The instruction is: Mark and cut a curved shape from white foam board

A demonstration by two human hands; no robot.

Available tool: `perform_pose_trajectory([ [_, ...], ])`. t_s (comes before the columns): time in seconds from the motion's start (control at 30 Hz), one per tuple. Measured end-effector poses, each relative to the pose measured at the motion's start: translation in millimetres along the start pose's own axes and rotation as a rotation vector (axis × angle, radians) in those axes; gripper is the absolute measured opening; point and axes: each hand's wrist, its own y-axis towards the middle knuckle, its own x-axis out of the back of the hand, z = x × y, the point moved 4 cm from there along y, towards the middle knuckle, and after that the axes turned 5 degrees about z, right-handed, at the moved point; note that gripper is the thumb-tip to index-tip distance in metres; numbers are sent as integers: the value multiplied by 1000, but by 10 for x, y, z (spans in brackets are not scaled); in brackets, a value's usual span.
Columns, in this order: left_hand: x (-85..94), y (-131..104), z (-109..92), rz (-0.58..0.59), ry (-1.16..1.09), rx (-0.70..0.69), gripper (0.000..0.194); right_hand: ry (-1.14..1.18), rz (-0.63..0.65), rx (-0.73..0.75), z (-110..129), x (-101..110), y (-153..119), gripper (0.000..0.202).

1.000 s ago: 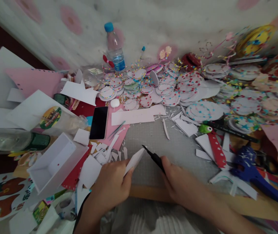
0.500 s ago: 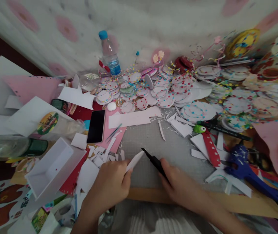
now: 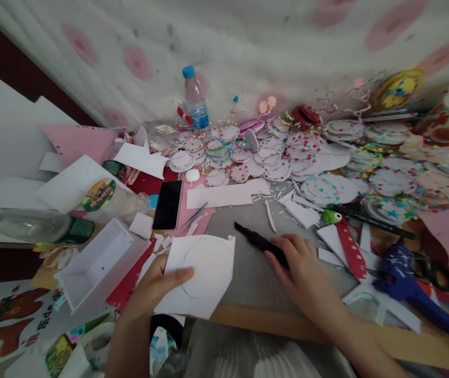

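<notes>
My left hand (image 3: 157, 283) pinches a white sheet (image 3: 206, 262) by its left edge, thumb on top. A faint greenish curved line is drawn on the sheet, and its upper right corner has a small curled bit. In my right hand (image 3: 301, 273) is a black utility knife (image 3: 262, 241), held between thumb and fingers close over the grey cutting mat (image 3: 244, 289). The blade end points up and left, apart from the sheet's right edge. Whether the knife touches the mat I cannot tell.
A phone (image 3: 167, 205), tweezers (image 3: 196, 214) and a pink-white strip (image 3: 224, 194) lie beyond the sheet. Decorated discs (image 3: 271, 157) are piled behind, near a water bottle (image 3: 196, 102). At right is a blue glue gun (image 3: 401, 278); at left, a white box (image 3: 98, 268).
The sheet has turned from nearly edge-on to face up, showing its drawn line. The knife has moved slightly right and lower against the mat, away from the sheet. The view has shifted left.
</notes>
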Motion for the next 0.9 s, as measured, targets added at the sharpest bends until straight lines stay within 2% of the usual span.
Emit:
perform_pose_trajectory([
  [0.07, -29, -27, 69, 8, -100, 43, 54, 170, 54, 12, 125, 71, 30, 23],
  [0.2, -119, -19, 134, 37, -158, 67, 53, 623, 327, -77, 361, 64, 9, 37],
  [0.37, -283, 58, 134, 228, -169, 69, 52, 1199, 429, -270, 426, -87, -26, 42],
  [0.47, -328, 98, 159, 229, -225, 71, 58, 1469, 468, -302, 456, -148, -22, 46],
  [0.57, -349, 129, 207, 171, -278, 101, 65, 1616, 409, -295, 478, -160, -5, 51],
  [0.67, -383, 166, 261, 182, -322, 131, 69, 1727, 376, -352, 484, -203, -5, 51],
  [0.9, -406, 252, 434, 200, -347, 188, 69, 1803, 368, -438, 443, -300, -20, 50],
])
